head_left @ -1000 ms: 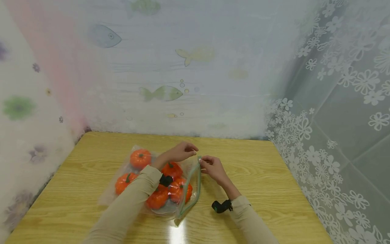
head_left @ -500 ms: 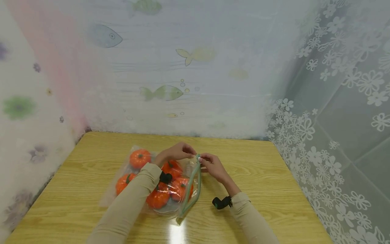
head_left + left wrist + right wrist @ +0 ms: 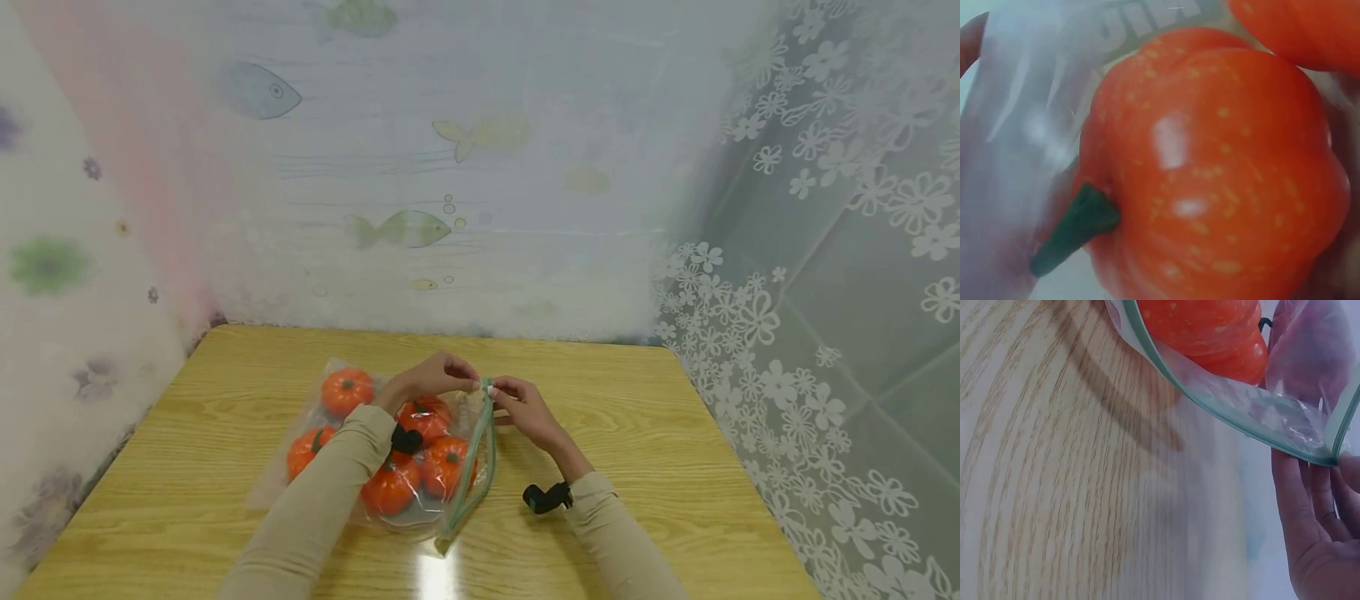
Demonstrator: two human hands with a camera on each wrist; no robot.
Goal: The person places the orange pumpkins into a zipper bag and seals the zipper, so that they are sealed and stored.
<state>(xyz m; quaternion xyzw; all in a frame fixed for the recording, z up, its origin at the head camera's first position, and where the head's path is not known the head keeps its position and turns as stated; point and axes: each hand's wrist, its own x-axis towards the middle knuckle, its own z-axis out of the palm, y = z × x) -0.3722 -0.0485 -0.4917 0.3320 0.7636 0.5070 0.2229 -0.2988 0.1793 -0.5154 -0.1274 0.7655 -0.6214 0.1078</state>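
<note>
A clear zip bag point(image 3: 272, 487) lies on the table with several orange toy pumpkins point(image 3: 347, 392) inside. Its green zip strip point(image 3: 471, 454) bows apart along the right side, leaving the mouth parted. At the far end of that strip, my left hand point(image 3: 438, 374) pinches the bag's corner with its fingertips. Opposite it, my right hand point(image 3: 525, 411) grips the same end, at a small white piece on the strip. In the right wrist view, fingers point(image 3: 1291, 494) lie under the green seal where its two sides meet. One pumpkin point(image 3: 1210, 156) with a dark green stem fills the left wrist view, behind plastic.
The wood-grain table point(image 3: 637, 442) stretches to both sides of the bag. A curtain with fish prints point(image 3: 480, 267) hangs behind its far edge. Black wrist cameras, such as the right one point(image 3: 546, 498), sit on both wrists.
My left fingertips have come down to the bag's far corner beside my right hand. The two sides of the green strip have drawn closer together.
</note>
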